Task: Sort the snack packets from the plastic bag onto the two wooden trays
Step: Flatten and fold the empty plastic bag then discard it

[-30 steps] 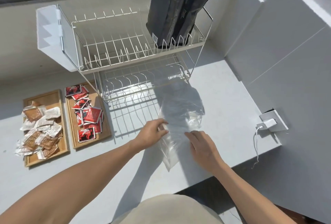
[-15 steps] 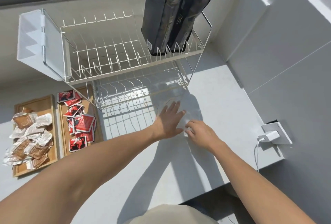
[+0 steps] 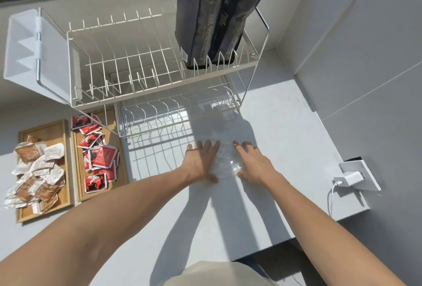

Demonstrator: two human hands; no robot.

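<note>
A: What stands largest on the tabletop point(image 3: 285, 139)?
B: The wire dish rack point(image 3: 159, 75) along the far edge, two dark bags point(image 3: 219, 16) upright in its top tier.
A: And the trays?
B: Toward the left edge, side by side: the left wooden tray point(image 3: 57, 129) carries brown and white packets point(image 3: 36, 178), the right wooden tray point(image 3: 122, 171) red packets point(image 3: 99, 160).
A: The plastic bag?
B: The plastic bag point(image 3: 225, 162) lies flat in front of the rack's right half. The left hand point(image 3: 201, 162) and right hand point(image 3: 254, 164) press on it, fingers spread apart, gripping nothing.
</note>
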